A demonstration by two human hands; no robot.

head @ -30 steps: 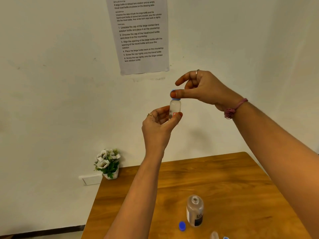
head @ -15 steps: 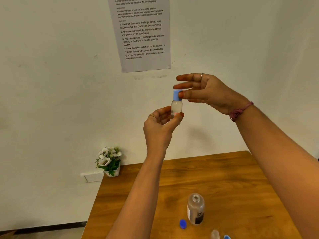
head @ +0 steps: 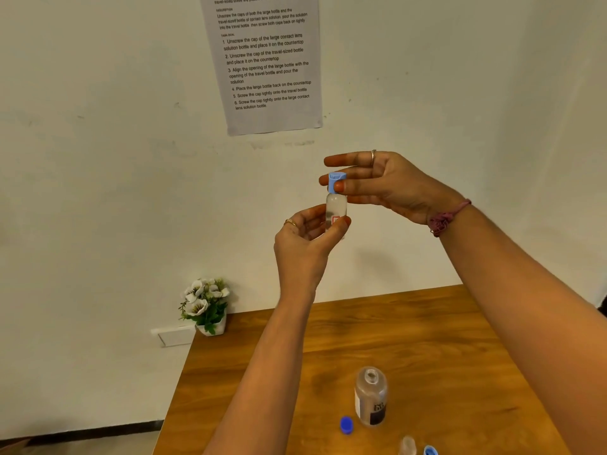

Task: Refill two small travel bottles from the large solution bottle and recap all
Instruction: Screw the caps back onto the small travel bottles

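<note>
I hold a small clear travel bottle [head: 336,208] upright in the air in front of the wall. My left hand [head: 305,244] pinches its lower body. My right hand [head: 384,185] pinches the light blue cap [head: 335,181] that sits on its neck. On the wooden table [head: 427,339] the large solution bottle [head: 370,396] stands open, its dark blue cap [head: 346,424] lying just to its left. A second small travel bottle [head: 407,446] stands uncapped at the bottom edge, with a light blue cap [head: 430,450] beside it.
A small pot of white flowers [head: 206,305] stands at the table's back left corner against the wall. A printed instruction sheet [head: 266,60] hangs on the wall above my hands. A wall socket [head: 174,336] sits left of the table.
My right-hand fingers have turned around the light blue cap, and more of the cap shows now. The bottle stays held in the same place in my left hand.
</note>
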